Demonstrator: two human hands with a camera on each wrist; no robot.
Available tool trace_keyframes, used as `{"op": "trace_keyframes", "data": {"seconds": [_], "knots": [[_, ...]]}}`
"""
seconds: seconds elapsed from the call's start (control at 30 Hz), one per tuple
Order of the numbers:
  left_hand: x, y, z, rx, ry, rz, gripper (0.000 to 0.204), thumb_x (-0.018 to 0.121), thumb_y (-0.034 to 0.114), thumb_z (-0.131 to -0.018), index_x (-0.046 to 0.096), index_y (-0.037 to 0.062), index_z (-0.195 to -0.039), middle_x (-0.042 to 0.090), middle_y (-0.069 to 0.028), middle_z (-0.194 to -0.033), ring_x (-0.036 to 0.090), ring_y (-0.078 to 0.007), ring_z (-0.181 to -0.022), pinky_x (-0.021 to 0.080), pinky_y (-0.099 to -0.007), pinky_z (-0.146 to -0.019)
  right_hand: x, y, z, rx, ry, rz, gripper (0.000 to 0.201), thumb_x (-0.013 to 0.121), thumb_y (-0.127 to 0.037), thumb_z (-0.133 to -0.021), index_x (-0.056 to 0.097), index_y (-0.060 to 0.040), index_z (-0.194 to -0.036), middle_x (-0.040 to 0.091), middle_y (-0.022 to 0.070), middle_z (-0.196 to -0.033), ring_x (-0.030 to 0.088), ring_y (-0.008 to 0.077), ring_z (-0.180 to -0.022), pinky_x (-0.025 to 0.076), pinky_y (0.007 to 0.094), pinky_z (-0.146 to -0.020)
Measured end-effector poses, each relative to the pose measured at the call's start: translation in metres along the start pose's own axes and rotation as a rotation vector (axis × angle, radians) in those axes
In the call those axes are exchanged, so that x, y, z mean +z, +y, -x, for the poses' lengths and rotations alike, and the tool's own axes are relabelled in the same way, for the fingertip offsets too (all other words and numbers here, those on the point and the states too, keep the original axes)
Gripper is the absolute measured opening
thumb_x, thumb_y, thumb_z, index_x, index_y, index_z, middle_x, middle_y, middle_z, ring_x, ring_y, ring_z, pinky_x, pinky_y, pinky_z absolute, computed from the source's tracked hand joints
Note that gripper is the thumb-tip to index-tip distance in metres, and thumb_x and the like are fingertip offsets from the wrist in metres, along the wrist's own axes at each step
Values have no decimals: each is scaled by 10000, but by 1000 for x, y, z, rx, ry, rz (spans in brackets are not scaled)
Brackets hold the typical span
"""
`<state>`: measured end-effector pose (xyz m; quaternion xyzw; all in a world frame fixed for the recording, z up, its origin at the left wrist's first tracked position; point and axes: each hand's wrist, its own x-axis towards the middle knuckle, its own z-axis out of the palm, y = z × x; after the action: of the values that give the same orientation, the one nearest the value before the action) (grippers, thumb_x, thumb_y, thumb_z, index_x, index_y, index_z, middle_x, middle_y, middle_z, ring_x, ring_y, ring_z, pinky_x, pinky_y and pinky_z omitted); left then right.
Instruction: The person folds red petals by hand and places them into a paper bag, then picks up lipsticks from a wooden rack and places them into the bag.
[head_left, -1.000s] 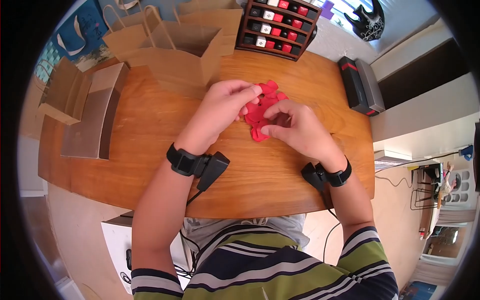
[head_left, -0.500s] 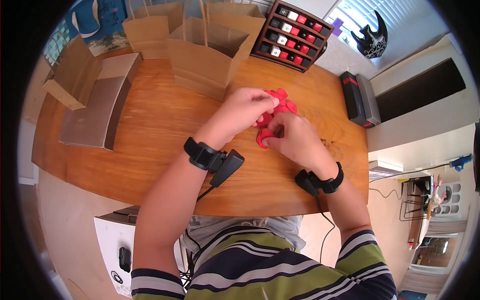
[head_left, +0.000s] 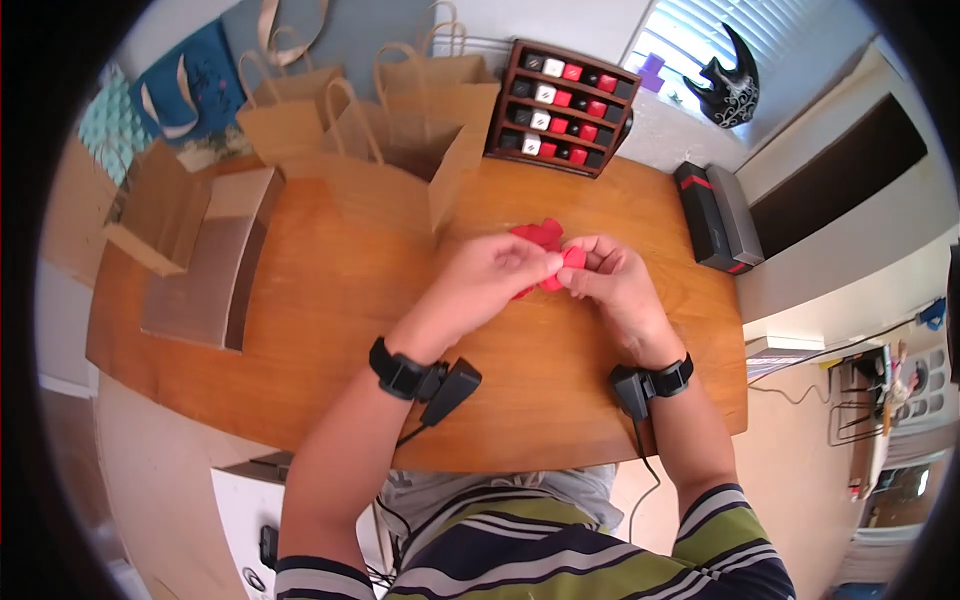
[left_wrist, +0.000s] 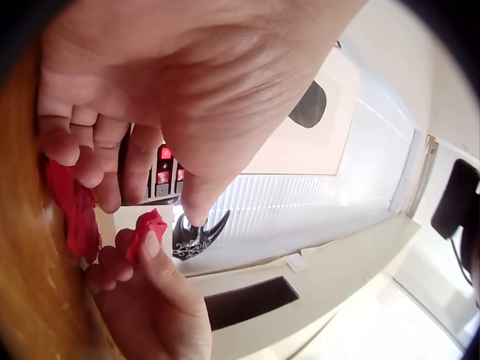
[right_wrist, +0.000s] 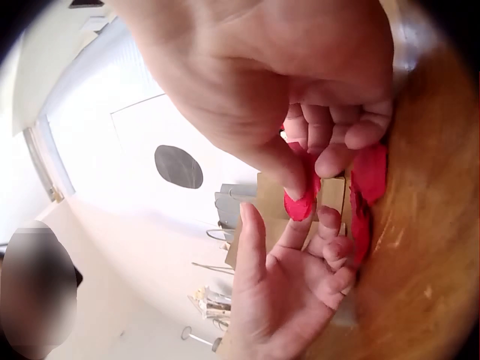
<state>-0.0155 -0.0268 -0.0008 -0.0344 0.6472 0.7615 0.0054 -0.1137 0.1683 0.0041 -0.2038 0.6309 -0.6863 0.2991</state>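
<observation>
Thumb and fingertips of my right hand (head_left: 622, 292) pinch a small red petal (head_left: 573, 260), thin and soft-looking. In the left wrist view the right thumb presses flat on that petal (left_wrist: 150, 229). My left hand (head_left: 487, 277) is right beside it, thumb and index finger spread apart. One left fingertip is at the petal's lower edge in the right wrist view. Behind and below both hands, more red petals (head_left: 541, 234) lie bunched on the wooden table (head_left: 340, 300), partly hidden by the left hand. They show near the table surface as a crumpled red bunch (left_wrist: 75, 214).
Brown paper bags (head_left: 385, 185) stand at the back left, near a flat cardboard box (head_left: 205, 275). A wooden rack of red, white and black cubes (head_left: 560, 110) stands at the back. Dark slim boxes (head_left: 710, 220) lie at the right edge. A black horned mask (head_left: 730, 85) is by the window.
The right hand has pinched a petal from the near side of the red bunch and raised it to the left hand. The left thumb and fingers have parted. The head view has shifted.
</observation>
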Motion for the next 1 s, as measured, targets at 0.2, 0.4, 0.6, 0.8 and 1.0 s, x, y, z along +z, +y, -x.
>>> {"op": "trace_keyframes", "data": {"seconds": [0.2, 0.4, 0.6, 0.8, 1.0], "knots": [[4, -7, -2, -77, 25, -193, 266, 689, 288, -1024, 762, 41, -1089, 706, 32, -904, 533, -35, -778, 430, -213, -694, 2, 18, 4, -74, -39, 18, 287, 774, 27, -906, 648, 18, -1163, 726, 59, -1034, 706, 108, -909, 577, 242, -824], [8, 0, 0, -122, 81, -108, 218, 680, 274, -1037, 756, 72, -1063, 638, 63, -797, 488, -6, -691, 370, -183, -605, 4, 13, 6, -84, -12, 46, 253, 778, -75, -934, 663, 7, -1144, 726, 32, -970, 659, 73, -805, 534, 215, -720], [7, -1, -1, -122, 133, -97, 236, 673, 277, -1040, 745, 53, -1064, 581, 67, -744, 491, -22, -662, 367, -196, -581, -1, 4, 11, 8, -32, 2, 246, 752, -223, -978, 701, -21, -1108, 722, 8, -892, 631, 63, -729, 468, 202, -631], [7, -2, -1, -127, 121, -105, 259, 669, 282, -1043, 745, 37, -1078, 589, 60, -756, 493, -29, -666, 375, -204, -585, -5, 13, 8, 60, -40, 24, 207, 728, -242, -994, 729, -38, -1029, 713, 3, -874, 635, 71, -725, 477, 216, -637], [12, 3, 2, -98, 62, -162, 251, 701, 279, -1025, 758, 38, -1067, 606, 61, -776, 493, -18, -679, 369, -199, -584, -5, 15, 7, 42, -5, -6, 183, 719, -224, -1000, 732, -41, -1005, 711, 0, -877, 625, 69, -724, 473, 215, -637]]}}
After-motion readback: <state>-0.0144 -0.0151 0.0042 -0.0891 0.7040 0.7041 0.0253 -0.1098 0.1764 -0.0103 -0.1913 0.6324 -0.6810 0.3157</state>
